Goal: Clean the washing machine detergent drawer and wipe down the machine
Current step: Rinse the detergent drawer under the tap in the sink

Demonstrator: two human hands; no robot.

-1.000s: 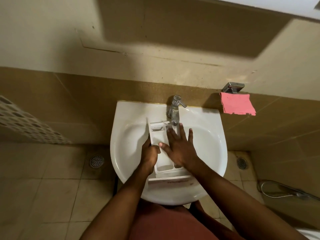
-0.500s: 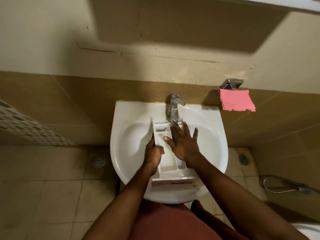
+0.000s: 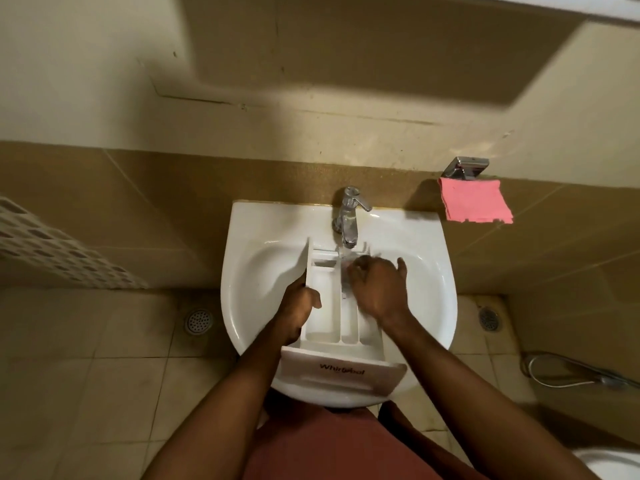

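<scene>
While my left hand [image 3: 300, 306] grips the drawer [image 3: 332, 317] under the tap [image 3: 348, 216], my right hand [image 3: 377, 289], fingers curled, scrubs inside; machine wipe-down remains.

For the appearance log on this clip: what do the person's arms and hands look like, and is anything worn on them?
Both forearms are bare, with no sleeves in view. The left hand and right hand wear no gloves; no watch, ring or bracelet is visible, though motion blur hides fine detail on the right hand. A reddish-brown garment shows at the waist.
</scene>
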